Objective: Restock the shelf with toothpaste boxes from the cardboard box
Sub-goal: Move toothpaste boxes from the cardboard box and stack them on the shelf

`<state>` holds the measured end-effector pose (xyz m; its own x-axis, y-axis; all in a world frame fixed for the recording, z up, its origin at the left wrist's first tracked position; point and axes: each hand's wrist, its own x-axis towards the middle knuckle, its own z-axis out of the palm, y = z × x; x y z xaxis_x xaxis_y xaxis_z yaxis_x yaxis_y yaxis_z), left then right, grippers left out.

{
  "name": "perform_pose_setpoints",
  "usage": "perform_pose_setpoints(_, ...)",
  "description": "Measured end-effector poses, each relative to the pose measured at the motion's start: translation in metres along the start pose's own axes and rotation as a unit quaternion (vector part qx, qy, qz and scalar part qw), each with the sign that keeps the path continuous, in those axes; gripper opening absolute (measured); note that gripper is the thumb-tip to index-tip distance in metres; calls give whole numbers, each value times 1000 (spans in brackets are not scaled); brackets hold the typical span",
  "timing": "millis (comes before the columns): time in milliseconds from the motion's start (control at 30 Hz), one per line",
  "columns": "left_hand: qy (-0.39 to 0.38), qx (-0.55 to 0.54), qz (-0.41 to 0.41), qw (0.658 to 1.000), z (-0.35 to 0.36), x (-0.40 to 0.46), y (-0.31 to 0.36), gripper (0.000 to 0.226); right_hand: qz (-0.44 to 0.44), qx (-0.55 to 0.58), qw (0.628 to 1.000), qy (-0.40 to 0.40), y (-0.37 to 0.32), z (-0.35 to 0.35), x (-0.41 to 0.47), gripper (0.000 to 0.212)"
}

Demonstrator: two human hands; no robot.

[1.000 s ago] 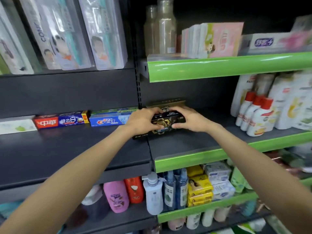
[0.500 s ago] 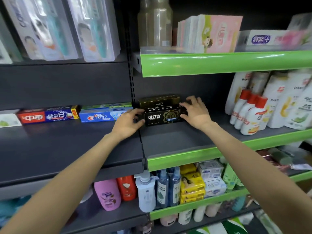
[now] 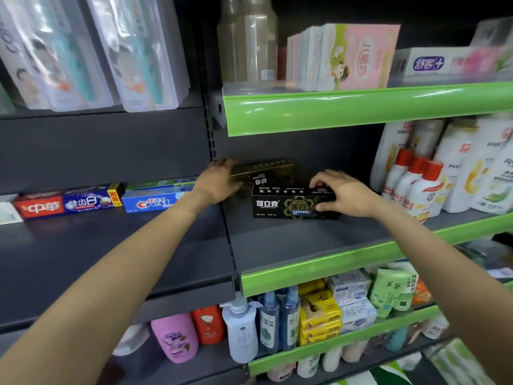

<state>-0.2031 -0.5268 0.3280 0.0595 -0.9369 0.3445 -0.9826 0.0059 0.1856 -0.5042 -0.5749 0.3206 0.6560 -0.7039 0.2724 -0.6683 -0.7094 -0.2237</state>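
Squaring up: front black toothpaste box (image 3: 294, 202) on the grey shelf (image 3: 291, 243), centre of frame, label facing out so it reads from the aisle.
Right hand (image 3: 348, 194): fingers (image 3: 322, 179) curled over the top right end of the front box, thumb on its face, a pinch to nudge it into line.
Left hand (image 3: 219, 182): fingers straight and flat against the left end of the rear black-gold box (image 3: 263, 170), pushing it back, I reckon, to keep the row tight to the back panel.
Box positions: front box sits just ahead of the rear one, offset toward frame right, both lying flat lengthways.
Cardboard box: not in view, so can't say what's left in it.
Neighbours: Crest box (image 3: 155, 200) and red-blue toothpaste box (image 3: 69, 204) on the adjoining shelf at frame left; white shampoo bottles (image 3: 416, 187) at right, well apart from my boxes.
Shelf fill: plenty of bare shelf in front, room for more facings.
Risk: over-pushing skews the front box.
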Motion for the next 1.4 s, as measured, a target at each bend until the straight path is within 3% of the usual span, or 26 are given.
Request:
perform_pose_setpoints(167,-84,119,35,989,26,28,14,73,-10,23,1000,-9,2,-4,-16,45)
perform_pose_setpoints(300,-60,137,4,989,32,37,23,67,21,-3,1000,-4,-12,-5,-14,42)
perform_pose_setpoints(433,-12,-81,17,997,24,34,26,56,84,13,993,78,-26,-5,2,45)
perform_pose_setpoints(533,0,-290,21,957,16,22,26,55,186,53,977,86,-32,-8,26,61)
perform_pose_setpoints(633,-41,-364,24,930,14,7,29,58,196,142,968,60,-44,-6,45,66)
perform_pose_setpoints(700,-47,-367,6,929,17,-1,29,56,148,238,957,76,-54,-3,53,58)
perform_pose_setpoints(767,-67,-337,-17,939,20,-7,27,64,112,245,958,101,-63,-2,60,58)
perform_pose_setpoints(867,-85,-276,-37,957,20,-17,26,75,68,83,988,111,-70,-3,73,61)
perform_pose_setpoints(1000,-92,-299,13,950,18,-36,28,54,30,-75,996,28,-77,1,90,59)
perform_pose_setpoints(1133,-60,-256,42,964,18,-45,20,53,35,-94,994,-48,-82,20,106,47)
perform_pose_setpoints(1300,-4,-171,0,985,14,-46,1,53,-6,-15,999,30,-76,19,88,32)
perform_pose_setpoints(1400,6,-147,-55,988,13,-35,-12,57,-5,-83,995,52,-69,19,69,34)
